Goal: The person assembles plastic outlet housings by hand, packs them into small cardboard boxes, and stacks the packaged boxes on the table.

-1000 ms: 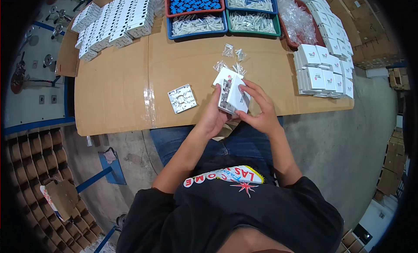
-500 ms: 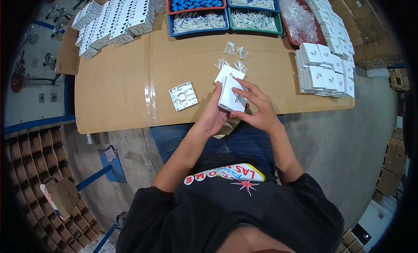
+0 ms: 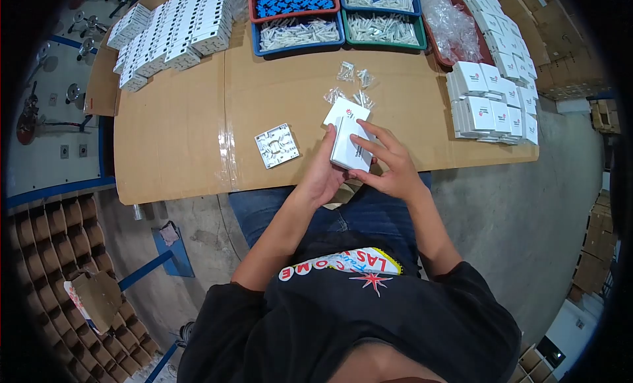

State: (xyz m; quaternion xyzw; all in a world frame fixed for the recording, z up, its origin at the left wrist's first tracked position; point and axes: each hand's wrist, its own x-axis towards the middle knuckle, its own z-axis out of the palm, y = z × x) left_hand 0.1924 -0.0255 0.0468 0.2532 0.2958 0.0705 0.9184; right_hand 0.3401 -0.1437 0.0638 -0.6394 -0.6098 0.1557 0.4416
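Near the table's front edge, my left hand (image 3: pixel 324 172) grips the left side of a white square cover (image 3: pixel 351 147) with small printing on it. My right hand (image 3: pixel 390 162) holds the same cover from the right, thumb at its lower edge and fingers over its face. Just beyond it lies another white printed piece (image 3: pixel 344 110), partly hidden behind the held one. To the left, a white square backplate (image 3: pixel 277 145) with cut-outs rests on the cardboard. Small clear bags of white parts (image 3: pixel 335 95) lie past my hands.
Stacks of white units (image 3: pixel 211 27) stand at the back left. Bins hold blue pieces (image 3: pixel 293 0) and white plugs (image 3: pixel 300 33). A red tray (image 3: pixel 432 43) contains clear plastic bags. Piles of white covers (image 3: pixel 478 116) line the right side of the cardboard-topped table (image 3: pixel 175 139).
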